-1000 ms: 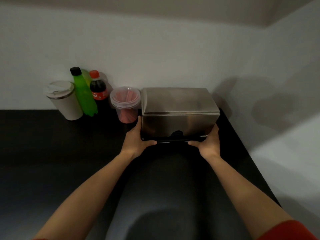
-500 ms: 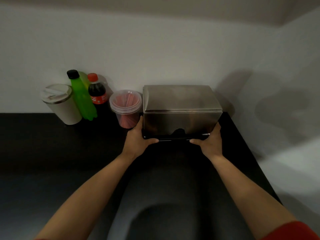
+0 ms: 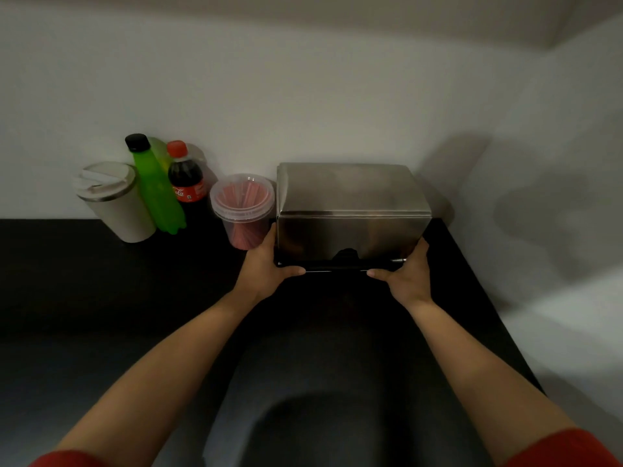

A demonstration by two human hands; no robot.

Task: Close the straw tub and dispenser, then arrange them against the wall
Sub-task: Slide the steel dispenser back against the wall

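A steel straw dispenser [image 3: 350, 207] with its lid down stands on the black counter [image 3: 101, 298], its back close to the white wall. My left hand [image 3: 266, 267] grips its lower left corner and my right hand [image 3: 406, 276] grips its lower right corner, thumbs along the black base. Just left of it, touching or nearly touching, stands a clear plastic tub [image 3: 243, 210] of red straws with its clear lid on.
Left of the tub, against the wall, stand a cola bottle [image 3: 186, 178], a green bottle [image 3: 156, 190] and a white lidded cup [image 3: 113, 200]. The counter's right edge runs close beside the dispenser, with a side wall beyond it.
The dispenser, held in both hands, has slid a little further back toward the wall. The tub and bottles have stayed put.
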